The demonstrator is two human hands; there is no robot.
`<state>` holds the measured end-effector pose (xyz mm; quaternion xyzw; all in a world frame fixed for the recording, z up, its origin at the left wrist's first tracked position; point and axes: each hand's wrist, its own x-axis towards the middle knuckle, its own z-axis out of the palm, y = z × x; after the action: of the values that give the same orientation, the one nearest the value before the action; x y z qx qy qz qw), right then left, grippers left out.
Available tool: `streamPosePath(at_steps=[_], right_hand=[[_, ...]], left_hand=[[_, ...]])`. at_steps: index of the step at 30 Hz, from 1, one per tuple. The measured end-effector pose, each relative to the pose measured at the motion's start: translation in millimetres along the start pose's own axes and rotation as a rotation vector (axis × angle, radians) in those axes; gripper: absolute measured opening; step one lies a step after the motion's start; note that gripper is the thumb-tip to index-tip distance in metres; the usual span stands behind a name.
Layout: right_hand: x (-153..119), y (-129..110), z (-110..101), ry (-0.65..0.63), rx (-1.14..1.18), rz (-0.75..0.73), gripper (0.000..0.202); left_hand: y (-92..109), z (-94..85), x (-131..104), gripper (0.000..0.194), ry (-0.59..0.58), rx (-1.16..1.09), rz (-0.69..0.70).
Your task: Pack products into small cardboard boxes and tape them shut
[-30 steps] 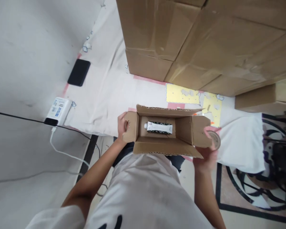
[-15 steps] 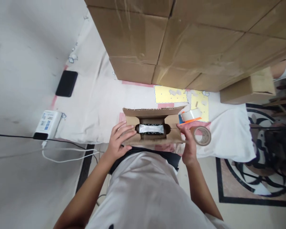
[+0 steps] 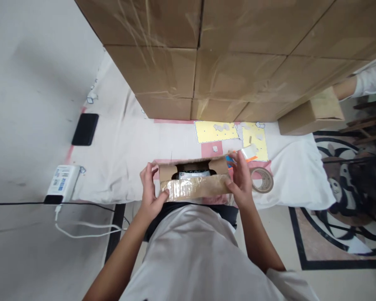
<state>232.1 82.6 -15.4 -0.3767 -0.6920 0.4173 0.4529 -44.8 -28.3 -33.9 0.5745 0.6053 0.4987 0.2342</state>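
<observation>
Both hands grip a small cardboard box point(image 3: 194, 182) held in front of the person's body over a white sheet point(image 3: 134, 142): the left hand point(image 3: 151, 190) clasps its left end and the right hand point(image 3: 240, 179) its right end. The near flap, shiny with tape, is folded over, and a white packet point(image 3: 194, 174) shows through the gap. A roll of tape point(image 3: 262, 179) lies just right of the right hand, with stacked big cartons point(image 3: 207, 54) beyond.
</observation>
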Motion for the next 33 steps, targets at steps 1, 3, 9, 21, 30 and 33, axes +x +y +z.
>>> streamPosePath(at_steps=[1,3,9,21,30,33], right_hand=[[1,0,-2,0.020,-0.017,-0.028,0.070],[2,-1,-7,0.016,-0.094,-0.086,0.050],[0,-1,-8,-0.075,-0.297,-0.230,0.028],[-7,4,-6,-0.075,-0.367,-0.280,0.032],[-15,4,-6,-0.075,-0.357,-0.271,0.038],[-18,5,-6,-0.076,-0.359,-0.277,0.042]], left_hand=[[3,-2.7,2,0.079,-0.009,0.072,0.019],[10,-8.0,6,0.060,-0.064,0.224,0.086],[24,-16.5,16,0.046,-0.161,0.535,0.267],[26,-16.4,13,0.050,-0.179,0.593,0.298],[27,-15.8,6,0.062,-0.198,0.668,0.303],[27,-15.6,6,0.063,-0.197,0.673,0.312]])
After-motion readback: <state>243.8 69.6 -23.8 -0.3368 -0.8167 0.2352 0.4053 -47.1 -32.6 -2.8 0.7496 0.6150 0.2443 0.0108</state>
